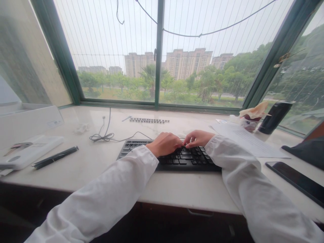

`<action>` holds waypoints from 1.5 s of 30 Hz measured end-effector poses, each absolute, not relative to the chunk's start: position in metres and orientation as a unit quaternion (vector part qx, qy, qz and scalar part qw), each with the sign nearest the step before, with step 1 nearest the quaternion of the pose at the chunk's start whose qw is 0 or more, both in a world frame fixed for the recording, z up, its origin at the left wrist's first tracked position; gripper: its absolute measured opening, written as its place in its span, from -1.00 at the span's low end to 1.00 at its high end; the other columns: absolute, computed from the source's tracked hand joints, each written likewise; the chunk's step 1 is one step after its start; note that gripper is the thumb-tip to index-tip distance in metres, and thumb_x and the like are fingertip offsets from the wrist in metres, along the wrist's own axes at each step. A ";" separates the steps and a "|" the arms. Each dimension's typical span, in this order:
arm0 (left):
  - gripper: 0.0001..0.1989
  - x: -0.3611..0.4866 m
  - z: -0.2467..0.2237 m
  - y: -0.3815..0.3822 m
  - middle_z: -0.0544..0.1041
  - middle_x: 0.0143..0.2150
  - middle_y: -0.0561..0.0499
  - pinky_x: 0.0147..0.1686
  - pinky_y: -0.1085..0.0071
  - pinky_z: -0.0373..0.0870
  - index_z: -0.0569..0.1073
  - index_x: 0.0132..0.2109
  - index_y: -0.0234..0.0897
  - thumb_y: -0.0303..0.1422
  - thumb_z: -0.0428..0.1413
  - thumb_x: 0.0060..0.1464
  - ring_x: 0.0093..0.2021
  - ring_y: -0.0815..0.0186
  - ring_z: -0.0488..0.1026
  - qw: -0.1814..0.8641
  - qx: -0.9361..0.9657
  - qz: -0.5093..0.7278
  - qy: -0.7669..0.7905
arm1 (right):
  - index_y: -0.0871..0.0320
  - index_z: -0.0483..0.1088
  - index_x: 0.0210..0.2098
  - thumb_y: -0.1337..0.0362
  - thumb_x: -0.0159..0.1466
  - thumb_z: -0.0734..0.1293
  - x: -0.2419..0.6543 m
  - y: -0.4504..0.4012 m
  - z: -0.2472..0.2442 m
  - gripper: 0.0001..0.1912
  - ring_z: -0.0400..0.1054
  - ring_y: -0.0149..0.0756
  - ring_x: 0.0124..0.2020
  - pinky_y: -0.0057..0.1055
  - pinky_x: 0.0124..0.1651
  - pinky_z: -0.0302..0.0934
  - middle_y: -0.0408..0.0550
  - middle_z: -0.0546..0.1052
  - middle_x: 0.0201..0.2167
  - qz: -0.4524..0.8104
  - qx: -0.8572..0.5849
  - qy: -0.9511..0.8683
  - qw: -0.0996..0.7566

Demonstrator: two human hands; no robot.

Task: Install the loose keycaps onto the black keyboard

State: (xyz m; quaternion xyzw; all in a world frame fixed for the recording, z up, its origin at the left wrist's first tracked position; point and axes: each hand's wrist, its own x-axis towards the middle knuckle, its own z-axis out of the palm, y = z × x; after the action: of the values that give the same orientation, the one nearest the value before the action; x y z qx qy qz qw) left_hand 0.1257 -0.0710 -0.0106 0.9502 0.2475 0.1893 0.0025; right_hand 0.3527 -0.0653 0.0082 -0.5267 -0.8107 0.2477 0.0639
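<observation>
A black keyboard (186, 157) lies on the white counter, partly covered by my hands and sleeves. Over its upper middle my left hand (165, 144) is closed, back of the hand up, its fingertips bent down at the keys. Close beside it, almost touching, my right hand (198, 137) curls with thumb and fingers drawn together above the keyboard's back edge. Whatever lies between the fingertips is too small or hidden to name. Behind the keyboard, small dark pieces that look like keycaps (149, 120) stand in two rows.
To the left are a pen (56, 157), a white box (30, 118), a bundled cable (101, 136) and crumpled tissue (83, 128). On the right lie paper sheets (250, 143), a phone (298, 179) and a black bottle (275, 117). A window (159, 67) rises behind the counter.
</observation>
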 end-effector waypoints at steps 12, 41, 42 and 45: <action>-0.75 0.128 -0.015 -0.069 0.63 -0.22 0.05 -0.25 0.42 0.34 0.60 -0.14 0.01 -0.33 0.06 0.12 -0.20 0.25 0.53 0.019 0.930 0.224 0.290 | 0.05 0.62 -0.27 -0.14 -0.04 0.41 0.356 -0.061 0.004 -0.51 0.34 -0.30 -0.39 -0.42 -0.31 0.18 -0.10 0.57 -0.43 0.212 -0.517 -0.824 0.096; -0.77 0.127 -0.020 -0.066 0.63 -0.24 0.07 -0.28 0.44 0.30 0.60 -0.15 0.01 -0.28 0.05 0.15 -0.22 0.26 0.53 0.015 0.932 0.235 0.277 | 0.14 0.59 -0.25 -0.15 -0.10 0.44 0.357 -0.059 -0.001 -0.43 0.38 -0.28 -0.35 -0.41 -0.29 0.21 -0.06 0.59 -0.37 0.243 -0.528 -0.809 0.090; -0.77 0.127 -0.020 -0.065 0.63 -0.24 0.07 -0.28 0.44 0.30 0.60 -0.16 0.01 -0.28 0.05 0.15 -0.22 0.27 0.53 0.017 0.931 0.234 0.278 | 0.14 0.59 -0.25 -0.14 -0.09 0.43 0.357 -0.059 0.000 -0.44 0.38 -0.28 -0.35 -0.41 -0.29 0.21 -0.06 0.59 -0.38 0.238 -0.527 -0.811 0.089; -0.77 0.127 -0.020 -0.065 0.63 -0.25 0.09 -0.29 0.43 0.30 0.60 -0.16 0.02 -0.28 0.05 0.14 -0.23 0.26 0.54 0.019 0.932 0.233 0.279 | 0.14 0.60 -0.26 -0.13 -0.07 0.43 0.357 -0.059 0.001 -0.46 0.38 -0.28 -0.35 -0.42 -0.29 0.20 -0.06 0.58 -0.40 0.227 -0.521 -0.818 0.090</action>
State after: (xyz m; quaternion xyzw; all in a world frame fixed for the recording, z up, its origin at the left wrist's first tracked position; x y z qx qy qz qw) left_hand 0.1269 -0.0652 -0.0197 0.9315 0.2785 0.2331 0.0186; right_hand 0.3569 -0.0595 0.0007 -0.5211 -0.8179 0.2269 0.0899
